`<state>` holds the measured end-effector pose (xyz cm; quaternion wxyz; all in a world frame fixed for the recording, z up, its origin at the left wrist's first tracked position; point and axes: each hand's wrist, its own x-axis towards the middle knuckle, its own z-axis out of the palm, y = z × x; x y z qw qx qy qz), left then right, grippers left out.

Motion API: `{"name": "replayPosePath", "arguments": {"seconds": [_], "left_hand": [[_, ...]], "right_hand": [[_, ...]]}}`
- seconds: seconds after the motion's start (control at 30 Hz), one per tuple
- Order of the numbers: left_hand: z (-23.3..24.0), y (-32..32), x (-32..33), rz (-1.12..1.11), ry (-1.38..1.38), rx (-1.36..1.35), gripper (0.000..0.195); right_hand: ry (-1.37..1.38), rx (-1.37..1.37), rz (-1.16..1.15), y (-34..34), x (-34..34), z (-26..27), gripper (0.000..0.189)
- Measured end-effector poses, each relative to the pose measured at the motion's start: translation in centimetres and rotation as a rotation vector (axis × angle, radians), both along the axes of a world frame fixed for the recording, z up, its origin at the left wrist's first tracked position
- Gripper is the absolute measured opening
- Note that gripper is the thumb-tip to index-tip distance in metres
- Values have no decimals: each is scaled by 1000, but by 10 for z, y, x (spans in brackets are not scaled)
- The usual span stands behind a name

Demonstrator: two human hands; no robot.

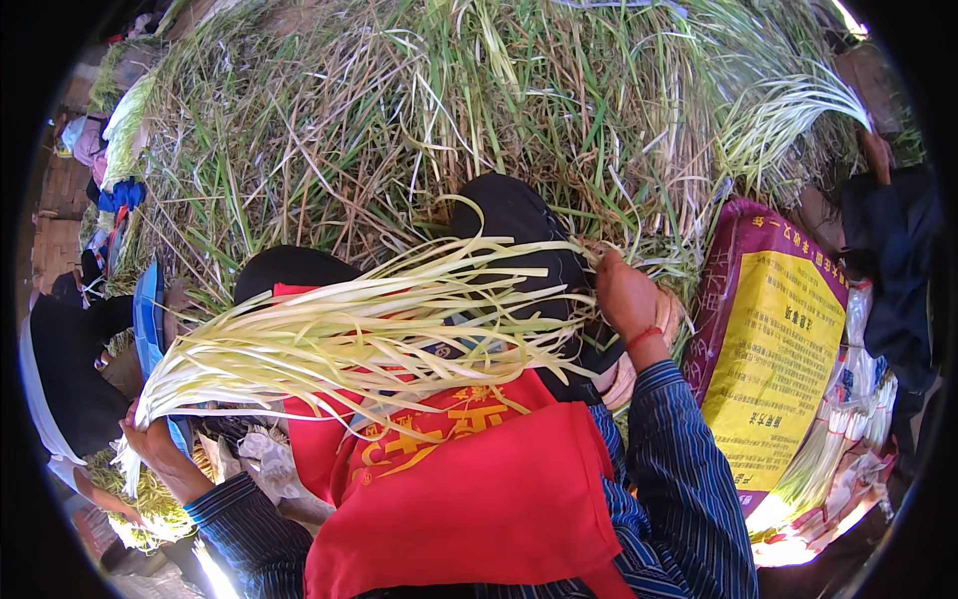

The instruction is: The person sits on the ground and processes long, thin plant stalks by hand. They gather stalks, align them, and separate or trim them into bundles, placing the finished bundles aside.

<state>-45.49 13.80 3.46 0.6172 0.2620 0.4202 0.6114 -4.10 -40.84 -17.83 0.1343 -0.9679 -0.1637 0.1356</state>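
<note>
A loose bundle of pale yellow, blanched chives (359, 329) stretches across my lap, its leaves fanned toward the right. My left hand (161, 445) grips the bundle around its white stalk ends. At the opposite side, my right hand (629, 296) is closed on thin leaf tips (591, 251), some of them brownish; my fingers hide exactly how many. Beneath the leaves lies a red apron (464, 509) with yellow lettering, over dark trousers (516, 206).
Heaped green and dry leaves (419, 112) spread before my knees. To the right stands a purple and yellow printed sack (778, 359), with tied white-stalked bundles (853, 419) beside it. A co-worker's hand (877, 153) holds chives (801, 112). Another person (75, 374) sits at left.
</note>
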Motion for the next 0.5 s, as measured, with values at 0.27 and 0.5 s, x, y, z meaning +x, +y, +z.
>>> {"name": "replayPosePath", "arguments": {"seconds": [0.27, 0.5], "left_hand": [[2, 13, -6, 13, -34, 6, 40], [11, -1, 8, 26, -27, 48, 38]], "right_hand": [[-105, 681, 414, 29, -35, 60, 14], [-72, 620, 412, 66, -42, 44, 8]]}}
